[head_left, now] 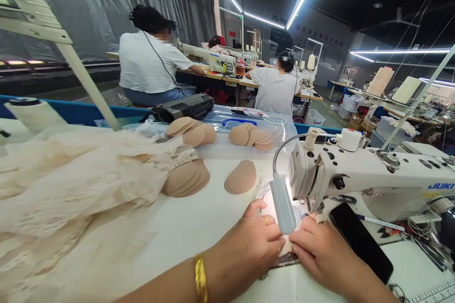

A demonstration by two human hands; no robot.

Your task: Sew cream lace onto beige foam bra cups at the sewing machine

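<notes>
Under the head of a white JUKI sewing machine (355, 170) lies a pale fabric piece (269, 203), brightly lit by a small grey lamp (283, 206) on a bent metal neck. My left hand (247, 241), with a gold bracelet and ring, is curled on the fabric's left side. On the right, close to the needle area, the fingers of my right hand (322, 248) press together on the same fabric. The lamp hides much of the fabric and the needle. Beige oval pads (241, 177) lie in a small stack beyond my left hand.
Cream lace fabric (81, 184) is heaped at left, beside fanned beige pads (187, 179). More pads rest on a clear plastic box (220, 125). A black phone (360, 241) and pen (382, 222) lie right. Two people in white shirts sit at machines ahead.
</notes>
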